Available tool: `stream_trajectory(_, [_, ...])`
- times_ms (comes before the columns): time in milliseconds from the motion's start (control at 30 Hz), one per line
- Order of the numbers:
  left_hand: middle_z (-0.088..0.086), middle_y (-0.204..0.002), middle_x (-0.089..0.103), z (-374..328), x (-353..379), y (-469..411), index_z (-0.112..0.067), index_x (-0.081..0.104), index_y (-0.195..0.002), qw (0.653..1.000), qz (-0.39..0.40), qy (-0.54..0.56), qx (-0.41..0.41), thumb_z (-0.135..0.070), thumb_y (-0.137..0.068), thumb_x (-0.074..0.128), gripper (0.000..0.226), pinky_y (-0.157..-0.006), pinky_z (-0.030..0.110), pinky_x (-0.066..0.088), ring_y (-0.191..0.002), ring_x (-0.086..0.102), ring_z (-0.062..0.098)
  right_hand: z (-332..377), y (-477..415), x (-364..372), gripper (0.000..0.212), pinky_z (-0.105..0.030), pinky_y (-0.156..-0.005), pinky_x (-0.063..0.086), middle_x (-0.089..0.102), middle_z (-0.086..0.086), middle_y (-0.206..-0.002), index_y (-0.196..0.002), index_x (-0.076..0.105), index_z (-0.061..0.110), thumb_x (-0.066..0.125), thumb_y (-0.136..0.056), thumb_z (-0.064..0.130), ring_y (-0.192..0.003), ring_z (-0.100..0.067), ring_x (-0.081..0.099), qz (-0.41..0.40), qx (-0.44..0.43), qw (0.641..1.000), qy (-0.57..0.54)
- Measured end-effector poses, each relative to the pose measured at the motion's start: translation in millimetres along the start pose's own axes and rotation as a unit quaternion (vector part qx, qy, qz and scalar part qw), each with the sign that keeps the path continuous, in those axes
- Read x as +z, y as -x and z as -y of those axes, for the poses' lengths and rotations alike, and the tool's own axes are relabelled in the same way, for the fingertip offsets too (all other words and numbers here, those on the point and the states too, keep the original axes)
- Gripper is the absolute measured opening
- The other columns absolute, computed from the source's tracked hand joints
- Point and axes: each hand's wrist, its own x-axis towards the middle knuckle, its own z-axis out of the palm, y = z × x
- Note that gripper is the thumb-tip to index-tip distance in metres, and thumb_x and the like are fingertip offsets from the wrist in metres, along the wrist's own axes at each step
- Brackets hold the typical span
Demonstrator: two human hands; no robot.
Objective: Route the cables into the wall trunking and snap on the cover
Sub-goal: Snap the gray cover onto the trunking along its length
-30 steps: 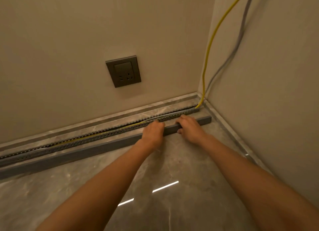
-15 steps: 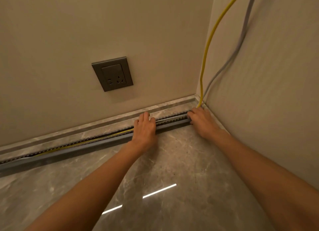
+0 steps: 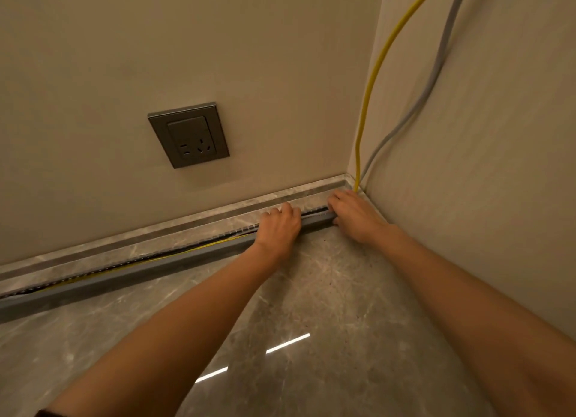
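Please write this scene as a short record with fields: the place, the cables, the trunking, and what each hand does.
place: room corner, beige walls, polished grey marble floor
socket: dark grey wall socket, nothing plugged in
cables: yellow cable and grey cable descend at the corner; yellow continues inside the trunking
trunking: long grey slotted plastic trunking along the skirting
cover: grey cover strip, not fully closed at left
left hand: pressing on cover
right hand: pressing at corner end

Beige walls (image 3: pixel 249 42), grey socket (image 3: pixel 189 135), glossy marble floor (image 3: pixel 311 292)
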Motion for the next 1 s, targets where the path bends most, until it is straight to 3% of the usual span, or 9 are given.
stream_trajectory(133, [0.016,-0.135,0.042,6.7,0.1,-0.8,-0.002,0.039,-0.134,0.999,-0.008,-0.028,0.039,-0.012,-0.097,0.045,0.039,-0.101,0.039,0.042,-0.121,0.046,0.031,-0.5,1.2,1.5,0.024,-0.038,-0.121,0.013,0.056,-0.014,-0.125,-0.117,0.048,0.006,0.045,-0.093,0.004,-0.120,-0.028,0.050,-0.003,-0.014,0.999,0.048])
stream_trajectory(233, [0.017,-0.135,0.041,5.5,-0.9,2.4,0.000,0.039,-0.134,0.997,-0.017,-0.042,0.058,-0.009,-0.098,0.043,0.038,-0.101,0.038,0.041,-0.122,0.044,0.030,-1.4,0.8,1.5,0.025,-0.038,-0.121,0.011,0.058,-0.014,-0.123,-0.117,0.046,0.005,0.044,-0.092,0.001,-0.117,-0.028,0.052,0.006,-0.017,0.998,0.065])
stream_trajectory(467, [0.021,-0.128,0.047,7.1,-3.5,3.1,0.003,0.042,-0.128,0.997,-0.019,-0.046,0.056,-0.004,-0.098,0.037,0.031,-0.099,0.039,0.041,-0.116,0.047,0.034,-2.9,0.7,-3.3,0.027,-0.039,-0.120,0.015,0.052,-0.014,-0.129,-0.122,0.043,0.005,0.045,-0.096,0.012,-0.122,-0.029,0.047,0.014,-0.035,0.998,0.059])
stream_trajectory(700, [0.021,-0.127,0.050,5.6,-5.6,-0.1,0.002,0.044,-0.126,0.999,-0.007,-0.017,0.040,-0.008,-0.098,0.043,0.030,-0.097,0.038,0.043,-0.117,0.049,0.034,-3.2,3.2,-3.5,0.043,-0.039,-0.103,0.038,0.051,-0.016,-0.132,-0.133,0.036,0.007,0.052,-0.094,0.013,-0.120,-0.031,0.048,0.006,-0.025,1.000,0.015])
stream_trajectory(1000, [0.016,-0.126,0.051,-3.2,1.2,4.7,-0.002,0.045,-0.124,0.999,-0.028,0.007,0.021,-0.011,-0.096,0.044,0.029,-0.096,0.036,0.041,-0.113,0.050,0.031,-10.5,-5.4,-3.3,0.037,-0.039,-0.096,0.043,0.049,-0.014,-0.128,-0.124,0.053,0.006,0.059,-0.090,0.019,-0.117,-0.030,0.050,0.100,-0.025,0.995,0.009])
